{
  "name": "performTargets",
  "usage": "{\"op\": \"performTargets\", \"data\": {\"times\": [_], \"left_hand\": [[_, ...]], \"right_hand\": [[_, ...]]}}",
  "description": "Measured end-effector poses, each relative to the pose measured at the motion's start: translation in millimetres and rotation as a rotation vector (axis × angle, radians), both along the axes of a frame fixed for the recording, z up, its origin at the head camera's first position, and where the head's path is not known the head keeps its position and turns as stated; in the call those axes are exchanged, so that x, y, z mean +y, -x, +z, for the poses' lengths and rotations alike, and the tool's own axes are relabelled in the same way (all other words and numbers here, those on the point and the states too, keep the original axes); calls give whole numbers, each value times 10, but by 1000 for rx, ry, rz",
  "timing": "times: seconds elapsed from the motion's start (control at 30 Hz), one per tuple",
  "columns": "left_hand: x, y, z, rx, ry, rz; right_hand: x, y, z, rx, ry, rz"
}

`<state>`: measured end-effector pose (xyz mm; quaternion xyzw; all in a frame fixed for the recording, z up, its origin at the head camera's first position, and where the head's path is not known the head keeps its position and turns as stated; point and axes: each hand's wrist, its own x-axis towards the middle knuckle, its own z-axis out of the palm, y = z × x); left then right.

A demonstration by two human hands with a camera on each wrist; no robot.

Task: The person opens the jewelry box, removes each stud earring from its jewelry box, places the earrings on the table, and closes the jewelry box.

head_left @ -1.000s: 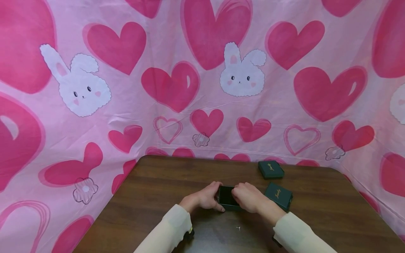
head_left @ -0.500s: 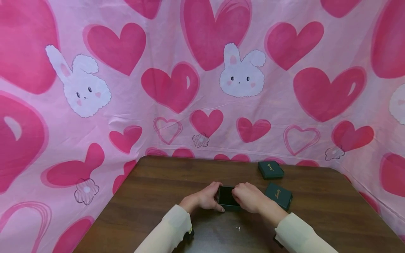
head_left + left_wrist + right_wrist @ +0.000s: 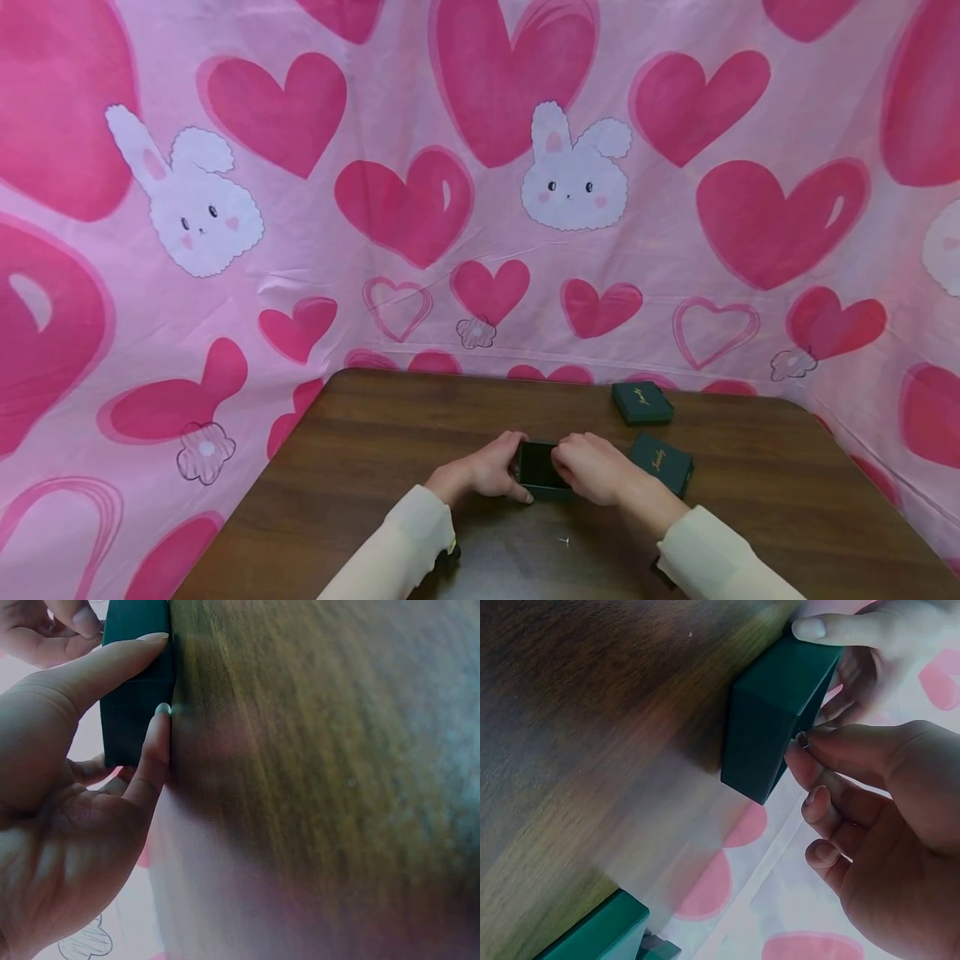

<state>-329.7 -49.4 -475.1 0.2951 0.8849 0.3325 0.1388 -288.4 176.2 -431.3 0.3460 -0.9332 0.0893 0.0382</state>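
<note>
An open dark green jewelry box (image 3: 546,493) with a black inside sits on the brown table (image 3: 390,417). My left hand (image 3: 491,468) grips its left end, the thumb along the near wall and the fingers round the end, as the left wrist view of the box (image 3: 133,716) shows. At the right end of the open top is my right hand (image 3: 590,469). In the right wrist view its thumb and index finger pinch a tiny shiny piece (image 3: 802,739) at the rim; its kind is too small to tell. The other fingers curl loosely.
Right of the box lies a dark green lid (image 3: 662,463) with gold lettering, partly behind my right forearm. A similar closed green box (image 3: 642,403) stands farther back. A tiny white T-shaped piece (image 3: 564,542) lies nearer me. Pink heart-print cloth (image 3: 487,217) hangs behind the table.
My right hand and forearm have shifted very slightly to the right. The left hand and the box stay as they were.
</note>
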Motion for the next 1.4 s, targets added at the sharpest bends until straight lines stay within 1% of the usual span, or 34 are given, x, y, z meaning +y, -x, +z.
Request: {"op": "performTargets", "data": {"times": [0.47,0.8,0.93,1.1,1.4], "left_hand": [[2,5,-6,-12,-5,9],[-2,-10,-3,-29,-16,16],[2,-18,0,-30,-17,21],[4,-33,12,-27,-17,22],[8,-46,20,-35,-20,31]], "right_hand": [[70,-24,35,31,-10,26],[134,-50,30,-4,-33,18],[148,-67,31,-11,-30,24],[164,-99,37,-43,-17,25],[182,-123,26,-51,-5,73]]}}
